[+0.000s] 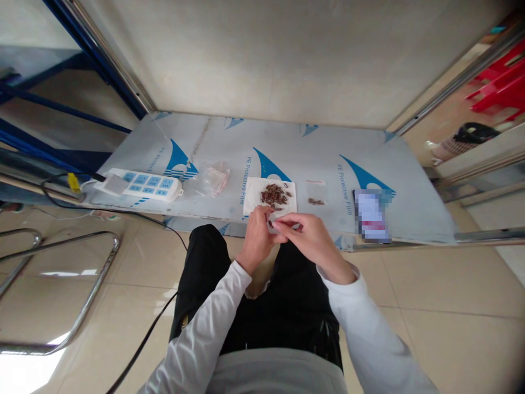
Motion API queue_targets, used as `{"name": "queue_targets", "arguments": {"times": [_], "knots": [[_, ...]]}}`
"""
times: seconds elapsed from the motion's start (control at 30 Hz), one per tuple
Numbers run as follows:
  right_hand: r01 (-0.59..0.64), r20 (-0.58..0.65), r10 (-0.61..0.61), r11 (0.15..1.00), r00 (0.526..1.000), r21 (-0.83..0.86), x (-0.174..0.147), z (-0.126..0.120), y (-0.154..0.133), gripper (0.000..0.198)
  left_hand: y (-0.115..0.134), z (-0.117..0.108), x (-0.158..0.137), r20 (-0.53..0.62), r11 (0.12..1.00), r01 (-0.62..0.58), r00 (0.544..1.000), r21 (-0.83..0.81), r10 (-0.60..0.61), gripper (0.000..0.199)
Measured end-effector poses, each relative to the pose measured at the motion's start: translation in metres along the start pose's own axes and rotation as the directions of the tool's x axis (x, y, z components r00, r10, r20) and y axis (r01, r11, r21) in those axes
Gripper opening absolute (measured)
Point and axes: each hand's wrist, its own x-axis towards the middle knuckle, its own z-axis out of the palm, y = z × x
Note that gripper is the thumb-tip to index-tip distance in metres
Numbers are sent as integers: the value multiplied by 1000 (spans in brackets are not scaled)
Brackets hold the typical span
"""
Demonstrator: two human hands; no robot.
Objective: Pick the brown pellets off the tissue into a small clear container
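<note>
Both hands meet at the near edge of the table, just in front of a white sheet that bears a pile of small dark brown pieces, too small to identify. My left hand is closed on a small clear plastic bag, held at its edge. Fingers pinched together, my right hand reaches the bag from the right; what lies between its fingertips is hidden. Right of the sheet, a clear zip bag lies flat with several brown pieces inside.
Loose clear bags lie left of the sheet. Farther left is a white power strip with a black cable. A phone rests at the table's right front edge. A metal-framed chair stands at the left.
</note>
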Motion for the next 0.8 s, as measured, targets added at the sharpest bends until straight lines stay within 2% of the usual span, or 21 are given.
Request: {"name": "queue_targets", "arguments": {"times": [0.07,0.17,0.2,0.27,0.3,0.37,0.53,0.6,0.7,0.8], "knots": [[-22,31,21,999,999,25,0,-2,1,16,2,-4,-2,19,1000,-19,1000,-22,19,61],[-60,-84,60,998,995,3,-7,-2,-1,18,12,-20,-7,-26,996,-83,996,-30,82,74],[-70,-125,67,997,990,-21,-10,-2,-3,18,18,-26,-10,-71,997,-65,996,-36,62,70],[-82,-163,71,995,984,-61,-16,0,-7,17,32,-37,-15,-115,996,65,991,-57,-71,44],[-85,-169,71,994,983,-73,-19,2,-9,16,39,-42,-16,-69,989,141,987,-42,-144,34],[-87,-181,70,993,981,-86,-22,6,-11,17,50,-46,-17,41,974,217,975,63,-220,31],[-85,-200,70,994,977,-66,-24,15,-8,14,56,-46,-15,167,945,147,965,293,-202,29],[-132,-225,89,973,970,-187,-24,17,-7,11,55,-49,-16,206,920,129,954,369,-217,28],[-224,-271,100,849,957,-479,-26,19,-11,11,58,-59,-14,256,839,121,921,531,-295,24],[-242,-267,100,782,958,-575,-32,20,-19,11,63,-69,-12,284,795,120,894,595,-347,20]]}}
